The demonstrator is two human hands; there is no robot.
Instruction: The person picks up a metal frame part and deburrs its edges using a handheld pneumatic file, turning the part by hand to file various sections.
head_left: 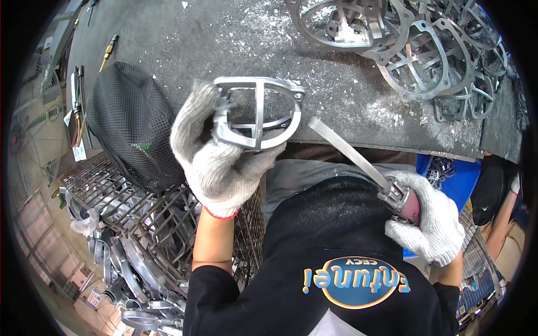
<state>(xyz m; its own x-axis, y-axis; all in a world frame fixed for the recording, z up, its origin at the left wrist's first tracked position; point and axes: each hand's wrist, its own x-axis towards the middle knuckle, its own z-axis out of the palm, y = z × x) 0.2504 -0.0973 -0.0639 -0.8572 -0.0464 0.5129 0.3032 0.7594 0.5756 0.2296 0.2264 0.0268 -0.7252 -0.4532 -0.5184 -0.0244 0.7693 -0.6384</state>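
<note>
My left hand (216, 168), in a white knit glove with a red cuff edge, is closed around one side of a silver metal frame (259, 115). The frame is rounded, has a bar across its middle, and is held up near the bench's front edge. In my right hand (434, 224), also gloved, is a file (356, 157) with a long flat blade and a reddish grip. Its blade slants up and left, and the tip stays apart from the frame. Gloved fingers partly cover the grip.
Similar metal frames (417, 61) are heaped at the bench's far right. White flakes lie scattered over the dark bench (224, 33). A black mesh bag (129, 123) rests at left, above a wire basket (145, 213) of metal parts. Another person's arm (501, 218) shows at far right.
</note>
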